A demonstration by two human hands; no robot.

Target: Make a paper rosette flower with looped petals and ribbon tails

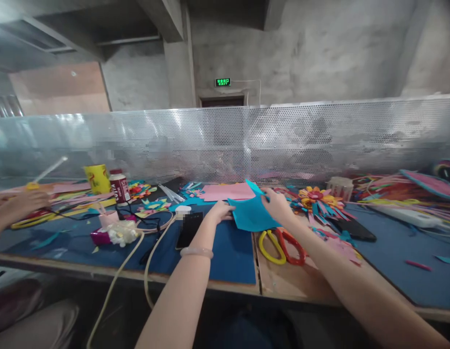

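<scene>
A sheet of bright blue paper [253,215] is held above the table between my two hands. My left hand [222,212] pinches its left edge, fingers closed. At the upper right, my right hand [277,206] grips the paper with bent fingers, near a raised blue corner or strip [254,188]. Behind the sheet lies a stack of pink paper [225,192]. Just below it, scissors with a yellow loop [272,247] and a red-orange loop [292,248] rest on the wood; their blades are hidden.
A phone [190,230] and cables lie left of my arm. Further left stand a bottle [119,187], a yellow can [97,179] and a glue-covered pink holder [117,231]. Another person's hand [26,202] is at far left. Paper flowers [315,198] and a power strip [410,215] lie right.
</scene>
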